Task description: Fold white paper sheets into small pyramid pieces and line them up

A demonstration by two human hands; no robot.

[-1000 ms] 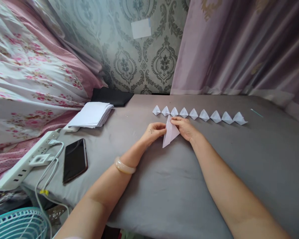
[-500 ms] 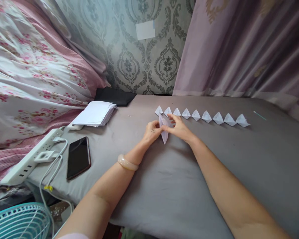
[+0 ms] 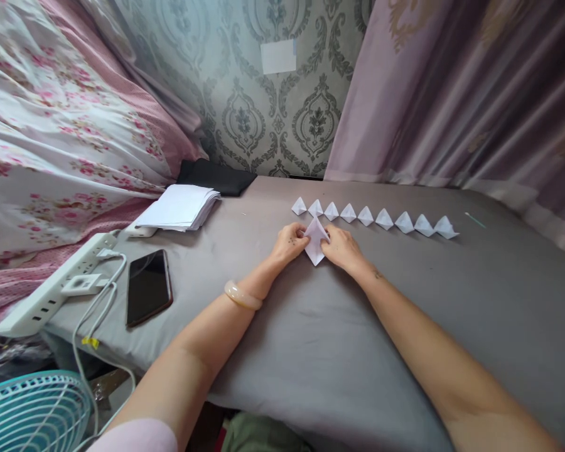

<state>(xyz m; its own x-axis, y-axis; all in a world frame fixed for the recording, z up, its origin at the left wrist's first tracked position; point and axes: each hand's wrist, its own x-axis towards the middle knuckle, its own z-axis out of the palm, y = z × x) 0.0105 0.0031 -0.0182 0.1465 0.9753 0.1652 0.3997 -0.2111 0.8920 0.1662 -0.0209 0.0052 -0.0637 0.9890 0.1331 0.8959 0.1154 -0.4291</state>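
Note:
Between my hands is a folded white paper (image 3: 316,243), a diamond shape with one point toward me and one away. My left hand (image 3: 290,243) pinches its left corner, thumb on top. On the opposite side, my right hand (image 3: 343,248) grips the right corner with thumb and fingers. Just beyond my hands, a row of several small folded paper boats (image 3: 385,219) stretches to the right across the grey cloth. The paper's far tip overlaps the row in my view.
At left lie a stack of white paper (image 3: 181,206), a black folded item (image 3: 219,177), a phone (image 3: 148,287) and a power strip (image 3: 59,282) with cables. A turquoise fan (image 3: 35,411) stands at lower left. A thin green-and-white stick (image 3: 475,220) lies at far right on the grey cloth (image 3: 348,364).
The paper has turned from a narrow edge-on view to a broad diamond facing me. My right hand's fingers have closed from a spread pose onto its right side.

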